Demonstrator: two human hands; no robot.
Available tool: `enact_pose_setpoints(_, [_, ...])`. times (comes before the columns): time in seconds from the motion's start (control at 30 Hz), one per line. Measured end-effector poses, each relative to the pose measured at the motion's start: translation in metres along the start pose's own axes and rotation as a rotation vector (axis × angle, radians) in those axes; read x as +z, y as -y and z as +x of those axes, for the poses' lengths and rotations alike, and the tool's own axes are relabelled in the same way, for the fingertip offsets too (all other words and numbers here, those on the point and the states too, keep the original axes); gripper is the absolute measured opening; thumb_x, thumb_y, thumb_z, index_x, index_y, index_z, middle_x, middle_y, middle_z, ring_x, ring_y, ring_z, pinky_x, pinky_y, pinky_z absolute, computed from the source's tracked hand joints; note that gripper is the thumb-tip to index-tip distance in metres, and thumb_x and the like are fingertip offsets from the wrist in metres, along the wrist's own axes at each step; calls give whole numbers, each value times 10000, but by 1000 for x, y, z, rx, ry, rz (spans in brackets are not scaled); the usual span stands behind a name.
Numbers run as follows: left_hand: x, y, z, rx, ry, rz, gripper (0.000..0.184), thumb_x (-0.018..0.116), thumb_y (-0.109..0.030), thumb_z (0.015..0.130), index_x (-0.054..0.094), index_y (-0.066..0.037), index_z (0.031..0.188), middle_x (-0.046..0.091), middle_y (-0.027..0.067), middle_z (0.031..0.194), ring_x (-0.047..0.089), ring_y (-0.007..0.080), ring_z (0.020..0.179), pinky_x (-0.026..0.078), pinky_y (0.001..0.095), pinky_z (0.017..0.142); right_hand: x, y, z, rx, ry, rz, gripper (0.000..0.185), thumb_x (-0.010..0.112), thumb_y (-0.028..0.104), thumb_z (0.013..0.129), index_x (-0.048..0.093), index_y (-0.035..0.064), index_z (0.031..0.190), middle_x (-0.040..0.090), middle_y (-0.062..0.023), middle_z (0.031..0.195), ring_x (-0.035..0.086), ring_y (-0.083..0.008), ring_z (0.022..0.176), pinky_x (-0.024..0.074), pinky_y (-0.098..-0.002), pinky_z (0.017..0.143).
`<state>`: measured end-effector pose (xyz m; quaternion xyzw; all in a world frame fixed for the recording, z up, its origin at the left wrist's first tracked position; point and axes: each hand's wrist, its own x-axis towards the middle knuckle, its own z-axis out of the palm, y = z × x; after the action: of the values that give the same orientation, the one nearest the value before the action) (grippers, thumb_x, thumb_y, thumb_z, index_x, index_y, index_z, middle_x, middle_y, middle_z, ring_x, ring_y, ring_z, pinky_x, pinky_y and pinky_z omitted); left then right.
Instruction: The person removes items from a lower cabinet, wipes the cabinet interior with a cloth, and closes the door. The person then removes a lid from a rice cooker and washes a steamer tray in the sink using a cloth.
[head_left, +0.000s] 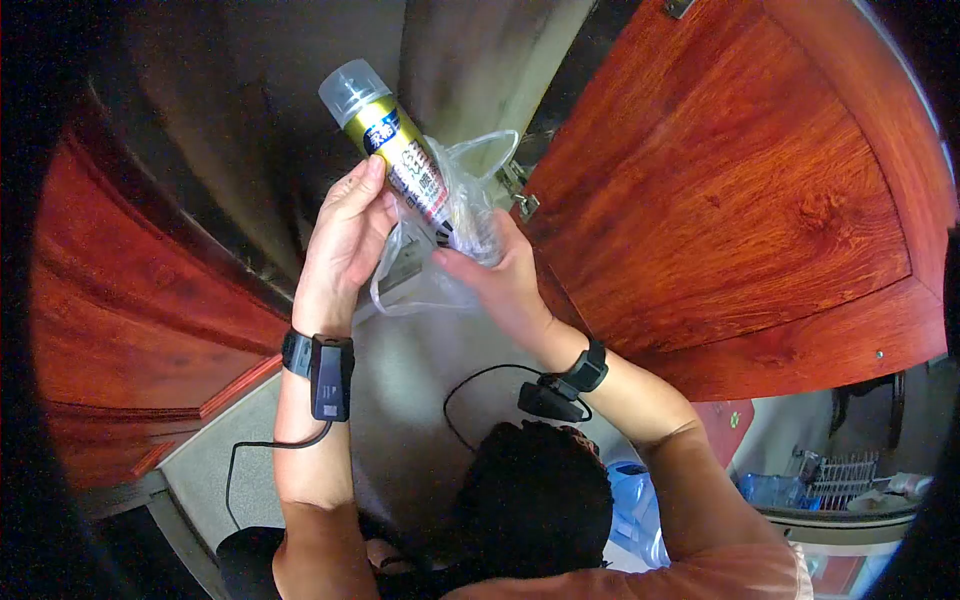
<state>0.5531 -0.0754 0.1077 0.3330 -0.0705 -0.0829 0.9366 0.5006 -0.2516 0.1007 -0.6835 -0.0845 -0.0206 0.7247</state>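
A spray can [405, 160] with a clear cap and a yellow, blue and white label tilts up to the left in front of me. My left hand [352, 215] grips it from the left, the thumb pressed on its label. Round the can's lower half hangs a clear plastic bag [470, 205], one loop of it standing out at the upper right. My right hand [505, 275] is closed around the bag and the can's lower end. The can's base is hidden by the bag and fingers.
An open reddish wooden cabinet door [760, 200] stands close on the right, with a metal hinge [526, 205]. Another wooden door [150, 300] is on the left. A wire rack [845, 480] and a blue plastic bag [635, 510] lie lower right. Cables run from both wrist devices.
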Motion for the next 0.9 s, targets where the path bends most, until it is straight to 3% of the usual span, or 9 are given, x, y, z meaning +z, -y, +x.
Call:
enact_pose_setpoints(0.17, [-2, 4, 7, 20, 17, -4, 299, 558, -245, 942, 585, 3, 1106, 640, 87, 1046, 605, 170, 946, 477, 360, 886, -1, -4, 1, 4, 4, -37, 521, 780, 120, 732, 493, -4, 1150, 607, -54, 1032, 564, -126, 943, 456, -273, 836])
enact_pose_setpoints(0.37, [-6, 10, 5, 35, -1, -69, 313, 521, -246, 958, 569, 17, 1121, 629, 115, 1068, 603, 199, 976, 478, 392, 905, -1, -4, -2, 35, 76, 67, 346, 662, 113, 853, 514, 9, 1147, 593, -32, 1039, 545, -91, 926, 443, -245, 815])
enact_pose_setpoints(0.57, [-13, 14, 3, -2, -3, -109, 323, 512, -240, 962, 551, 24, 1143, 616, 122, 1092, 593, 206, 1001, 477, 404, 915, -13, -19, 1, 121, 50, 161, 371, 567, -70, 767, 492, -15, 1126, 582, -78, 1096, 549, -159, 1046, 434, -280, 878])
enact_pose_setpoints(0.9, [-25, 22, -1, -14, -51, -179, 306, 515, -207, 959, 551, 42, 1134, 606, 132, 1094, 579, 222, 1031, 462, 413, 943, -18, -17, 4, 46, -52, 111, 511, 510, -161, 658, 464, -8, 1143, 570, -82, 1110, 528, -174, 1097, 396, -286, 943])
